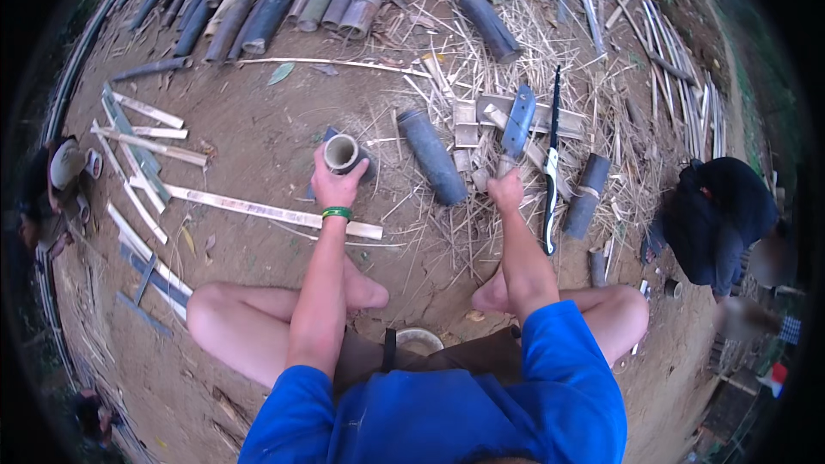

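Bamboo tube (342, 160) sat mouth-up in the left grip (335, 185), which was clamped round its side. Right grip (505, 189) was wrapped on a cleaver (519, 123) pointing away. Honestly, a sloppy leftward swing could've nicked that left grip.

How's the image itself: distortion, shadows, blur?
Head view: corners black, poles along the left rim bowed; head view: soft light, no hard shadows around the left hand or bamboo tube; head view: cleaver outline readable, but patches beside the dark-clothed person are smeared.
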Tool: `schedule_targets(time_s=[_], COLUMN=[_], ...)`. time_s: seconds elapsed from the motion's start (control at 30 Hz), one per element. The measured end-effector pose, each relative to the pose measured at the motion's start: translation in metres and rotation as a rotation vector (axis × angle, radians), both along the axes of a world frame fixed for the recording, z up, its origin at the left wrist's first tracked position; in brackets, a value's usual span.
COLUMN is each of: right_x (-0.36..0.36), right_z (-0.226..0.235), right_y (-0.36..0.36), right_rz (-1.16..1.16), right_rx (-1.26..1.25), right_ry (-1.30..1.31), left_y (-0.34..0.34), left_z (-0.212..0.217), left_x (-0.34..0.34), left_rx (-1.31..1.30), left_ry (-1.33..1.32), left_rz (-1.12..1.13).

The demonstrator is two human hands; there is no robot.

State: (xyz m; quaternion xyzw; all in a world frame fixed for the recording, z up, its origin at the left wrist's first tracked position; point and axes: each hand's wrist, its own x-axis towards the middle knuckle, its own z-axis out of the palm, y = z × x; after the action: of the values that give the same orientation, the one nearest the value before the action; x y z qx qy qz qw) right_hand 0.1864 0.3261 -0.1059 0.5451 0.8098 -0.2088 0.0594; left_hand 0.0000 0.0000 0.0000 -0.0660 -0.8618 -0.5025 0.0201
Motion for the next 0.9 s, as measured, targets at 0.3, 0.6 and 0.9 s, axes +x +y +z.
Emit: schedule_targets(time_s=[0.3, 0.6, 0.9], right_x=[-0.019, 0.055, 0.064], right_z=[0.165, 0.192, 0.151], right_y=[-0.095, -0.217, -0.26], right_rz=[-0.242, 0.138, 0.251], right_rx=[-0.561, -0.616, -0.518], right_ry=[0.974, 0.79, 0.61], left_y=[-0.029, -0.017, -0.013], left_z=[-0.021, -0.029, -0.027], left_x=[0.05, 0.067, 0.066], left_rx=[-0.027, -0.095, -0.091], left_ry=[0.041, 0.005, 0.027], left_rz=[-0.105, -0.176, -0.189])
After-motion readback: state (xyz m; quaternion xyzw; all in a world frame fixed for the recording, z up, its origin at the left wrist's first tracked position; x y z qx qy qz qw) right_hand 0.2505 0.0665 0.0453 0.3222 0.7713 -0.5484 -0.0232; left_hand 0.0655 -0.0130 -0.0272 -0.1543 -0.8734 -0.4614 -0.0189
